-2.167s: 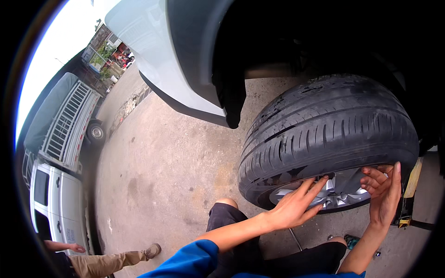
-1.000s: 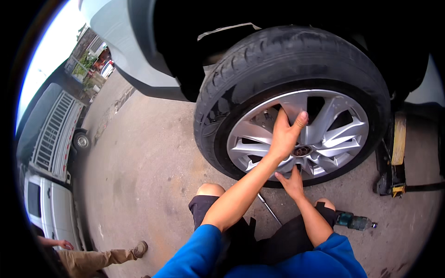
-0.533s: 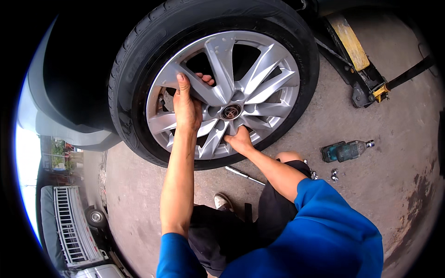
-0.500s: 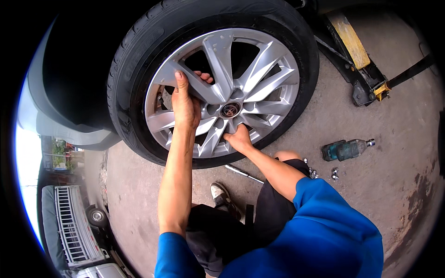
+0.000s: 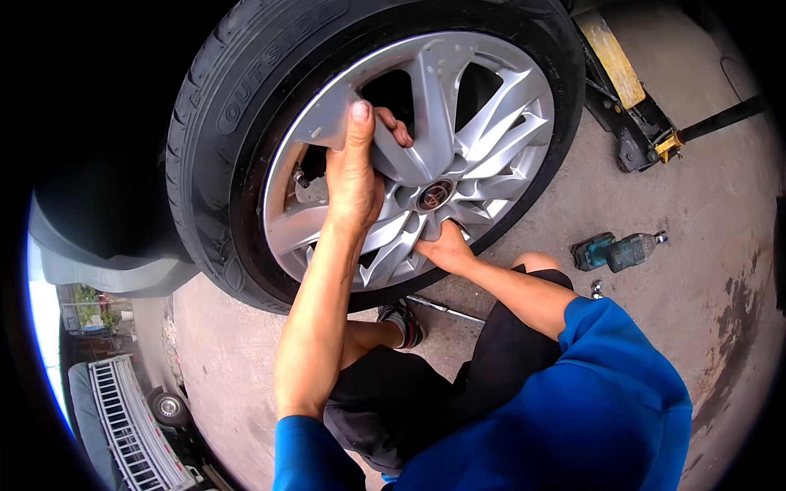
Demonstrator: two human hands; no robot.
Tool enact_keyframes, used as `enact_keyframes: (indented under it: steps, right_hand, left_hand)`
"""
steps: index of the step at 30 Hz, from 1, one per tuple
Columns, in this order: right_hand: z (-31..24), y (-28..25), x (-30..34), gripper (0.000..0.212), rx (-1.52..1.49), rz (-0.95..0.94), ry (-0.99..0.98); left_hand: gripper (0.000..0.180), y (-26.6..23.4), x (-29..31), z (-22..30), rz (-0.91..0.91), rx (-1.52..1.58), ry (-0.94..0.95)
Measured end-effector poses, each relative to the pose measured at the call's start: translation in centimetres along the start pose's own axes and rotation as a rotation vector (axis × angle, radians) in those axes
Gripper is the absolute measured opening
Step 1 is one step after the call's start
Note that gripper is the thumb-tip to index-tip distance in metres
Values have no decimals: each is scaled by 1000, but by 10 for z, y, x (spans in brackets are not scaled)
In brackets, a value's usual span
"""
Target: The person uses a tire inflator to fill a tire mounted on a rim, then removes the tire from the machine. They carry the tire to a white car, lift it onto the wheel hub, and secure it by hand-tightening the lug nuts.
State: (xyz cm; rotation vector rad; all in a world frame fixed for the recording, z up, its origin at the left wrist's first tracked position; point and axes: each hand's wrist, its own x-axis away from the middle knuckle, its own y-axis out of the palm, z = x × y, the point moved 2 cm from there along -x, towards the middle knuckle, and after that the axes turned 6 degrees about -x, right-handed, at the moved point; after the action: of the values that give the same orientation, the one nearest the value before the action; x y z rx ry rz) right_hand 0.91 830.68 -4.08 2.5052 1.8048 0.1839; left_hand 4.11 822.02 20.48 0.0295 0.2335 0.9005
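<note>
So both hands are working on a wheel [image 5: 446,98] right in front of the person, and it's sitting beside the bodywork [image 5: 123,233] of a raised-looking vehicle. The silver rim is facing the head camera, black tire [image 5: 209,184] wrapping around it, and a dark center cap [image 5: 435,195] is showing in the middle. I can't tell whether the tread is touching the ground [image 5: 237,360].

The left hand [image 5: 354,180] is hooking a broad spoke left of the cap: the thumb is lying along the front, and the fingertips are poking out through the opening behind it, so that grip is closing around the spoke. The right hand [image 5: 446,248] is clasping a lower spoke just below the cap. Its fingertips are hiding, so I can't tell how tight that grip is.

Over on the right, a jack [image 5: 634,123] with a yellow bar is standing near the tire. A teal and black power tool [image 5: 620,250] is lying on its side below it, and a small chrome piece [image 5: 598,289] is sitting near the person's knee. A metal rod [image 5: 446,308] is lying under the wheel, near a shoe [image 5: 407,323]. A truck [image 5: 135,430] is standing off at lower left.
</note>
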Motion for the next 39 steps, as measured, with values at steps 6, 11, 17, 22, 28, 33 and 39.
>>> enact_keyframes:
  steps: [6, 11, 17, 22, 28, 33, 39]
  right_hand:
    - [12, 10, 10, 43, -21, 12, 200]
    - [-7, 13, 3, 39, -52, 95, 104]
    - [-23, 25, 0, 51, -106, 114, 159]
    - [-25, 35, 9, 49, -111, 319, 206]
    - [-26, 39, -1, 43, -235, 364, 107]
    - [-26, 35, 5, 46, -211, 323, 178]
    - [-21, 24, 6, 43, -199, 293, 183]
  left_hand:
    - [41, -2, 2, 25, 63, -161, -7]
    - [37, -5, -7, 27, 54, -199, -86]
    - [42, -12, -12, 27, -78, -80, -80]
    - [54, -16, -8, 12, -83, -14, -31]
    - [53, -14, -13, 24, -72, 56, -92]
    - [50, -25, -12, 18, -53, 103, -108]
    - [64, -15, -10, 16, -14, -46, -60]
